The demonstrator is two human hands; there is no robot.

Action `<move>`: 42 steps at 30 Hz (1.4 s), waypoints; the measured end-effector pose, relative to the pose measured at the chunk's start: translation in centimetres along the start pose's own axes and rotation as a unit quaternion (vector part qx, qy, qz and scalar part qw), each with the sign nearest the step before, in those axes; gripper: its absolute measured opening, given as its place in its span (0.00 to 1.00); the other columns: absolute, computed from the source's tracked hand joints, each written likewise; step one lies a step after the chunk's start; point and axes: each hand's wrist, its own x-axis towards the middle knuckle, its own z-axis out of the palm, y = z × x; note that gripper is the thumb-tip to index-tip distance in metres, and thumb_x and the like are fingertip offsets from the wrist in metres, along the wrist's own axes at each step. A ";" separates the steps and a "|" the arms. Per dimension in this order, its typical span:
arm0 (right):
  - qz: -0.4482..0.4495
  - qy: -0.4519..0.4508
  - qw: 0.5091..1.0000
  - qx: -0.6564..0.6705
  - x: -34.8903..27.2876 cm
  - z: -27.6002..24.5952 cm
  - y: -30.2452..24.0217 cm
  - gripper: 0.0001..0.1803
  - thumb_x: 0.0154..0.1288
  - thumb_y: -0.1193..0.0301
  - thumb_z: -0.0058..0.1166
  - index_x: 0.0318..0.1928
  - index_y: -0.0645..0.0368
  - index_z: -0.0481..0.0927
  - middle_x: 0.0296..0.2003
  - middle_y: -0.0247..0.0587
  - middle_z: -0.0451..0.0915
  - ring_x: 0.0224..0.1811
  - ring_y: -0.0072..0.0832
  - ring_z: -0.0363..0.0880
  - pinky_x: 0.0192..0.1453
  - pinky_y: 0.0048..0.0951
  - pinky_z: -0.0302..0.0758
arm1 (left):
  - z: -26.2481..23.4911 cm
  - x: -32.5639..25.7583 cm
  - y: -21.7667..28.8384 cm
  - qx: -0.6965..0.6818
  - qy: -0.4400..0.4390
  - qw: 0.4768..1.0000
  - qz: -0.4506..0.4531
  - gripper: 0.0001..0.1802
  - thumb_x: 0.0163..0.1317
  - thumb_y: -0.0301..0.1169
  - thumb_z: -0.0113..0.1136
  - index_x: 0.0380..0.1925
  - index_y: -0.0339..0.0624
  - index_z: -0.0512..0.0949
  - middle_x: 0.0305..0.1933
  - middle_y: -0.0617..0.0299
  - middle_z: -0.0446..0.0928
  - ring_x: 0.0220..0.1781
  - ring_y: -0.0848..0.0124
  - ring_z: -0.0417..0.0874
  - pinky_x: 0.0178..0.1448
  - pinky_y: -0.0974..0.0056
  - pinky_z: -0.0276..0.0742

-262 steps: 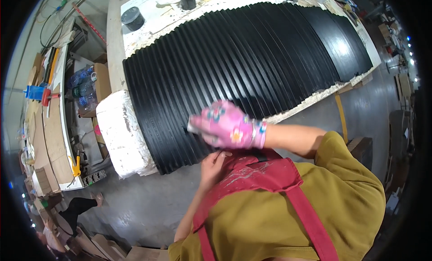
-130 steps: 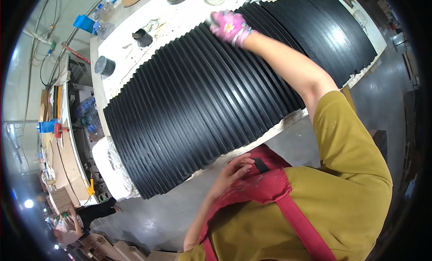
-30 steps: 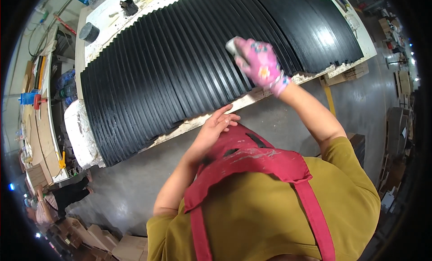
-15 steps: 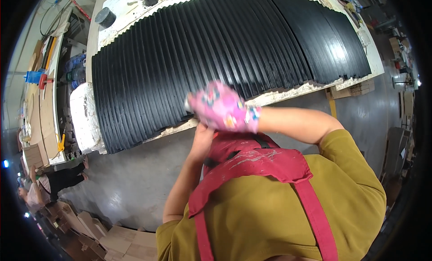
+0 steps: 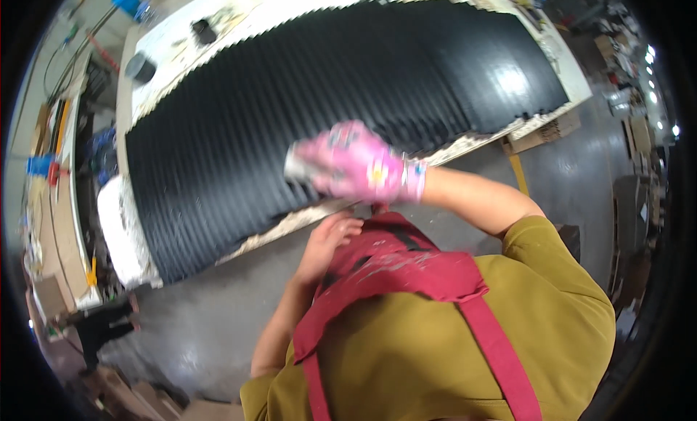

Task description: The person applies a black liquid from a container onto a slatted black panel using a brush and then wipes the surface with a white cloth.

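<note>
The step in hand looks like rubbing or wiping the black ribbed panel (image 5: 341, 108) near its front edge. The right hand (image 5: 359, 163), in a pink glove, is closed around a small pale block (image 5: 296, 164), perhaps a sanding pad; blur hides the exact kind. The block sticks out at 9 o'clock from the fingers (image 5: 319, 156) and lies over the ribs just above the edge, though I cannot tell if it touches them. The left hand (image 5: 330, 236) is bare, half curled and holds nothing; it hangs at 6 o'clock from the glove, near the red apron (image 5: 392, 265). The panel lies across the white desk (image 5: 174, 54) and fills the upper half of the view. In my judgement, the next move needs steady pressure along the ribs, not across them.
</note>
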 end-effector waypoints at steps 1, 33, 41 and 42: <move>0.055 0.051 0.995 0.060 0.3 -0.6 4.1 0.22 0.56 0.58 0.55 0.47 0.57 0.75 0.39 0.44 0.80 0.43 0.40 0.79 0.49 0.39 0.74 | 0.3 -0.1 0.3 0.019 -0.044 0.998 0.028 0.22 0.68 0.29 0.45 0.60 0.34 0.63 0.53 0.56 0.74 0.49 0.72 0.75 0.54 0.69 0.69; 0.004 -0.030 0.999 -0.021 4.0 -6.2 25.6 0.25 0.64 0.51 0.47 0.52 0.58 0.71 0.36 0.44 0.80 0.34 0.38 0.81 0.39 0.37 0.78 | 12.9 11.0 4.0 0.045 -0.104 0.992 -0.047 0.24 0.68 0.34 0.50 0.60 0.34 0.63 0.54 0.58 0.73 0.56 0.71 0.73 0.60 0.68 0.68; -0.102 0.032 0.915 -0.389 0.7 -5.5 23.6 0.09 0.61 0.64 0.47 0.34 0.56 0.73 0.19 0.37 0.74 0.20 0.28 0.77 0.22 0.31 0.71 | 13.4 11.5 2.9 -0.032 -0.061 0.997 -0.038 0.20 0.68 0.34 0.49 0.54 0.31 0.68 0.52 0.56 0.74 0.51 0.69 0.74 0.57 0.65 0.71; -0.133 0.005 0.958 -0.252 -2.0 -5.6 21.2 0.10 0.59 0.63 0.49 0.35 0.56 0.73 0.20 0.37 0.74 0.20 0.28 0.77 0.22 0.31 0.72 | 13.5 11.4 2.8 -0.038 -0.055 0.997 -0.038 0.20 0.68 0.34 0.49 0.54 0.31 0.68 0.52 0.56 0.74 0.51 0.69 0.74 0.57 0.65 0.71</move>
